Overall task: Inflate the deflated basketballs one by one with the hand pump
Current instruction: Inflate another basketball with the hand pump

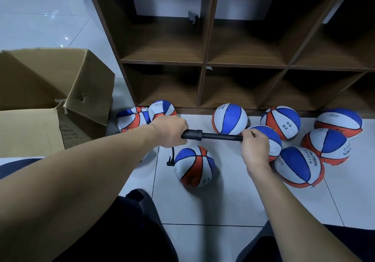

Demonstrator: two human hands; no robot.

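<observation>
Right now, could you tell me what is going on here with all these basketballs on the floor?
A person is working a black hand pump over the tiled floor: the left hand grips the barrel end and the right hand holds the other end. Its hose hangs beside a ball below. Two crumpled, deflated balls lie by the cardboard box; round ones sit to the right, before the wooden shelf.

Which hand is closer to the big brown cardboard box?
Left. The left hand grips the black hand pump just right of the brown cardboard box; the right hand holds the pump's far end.
</observation>
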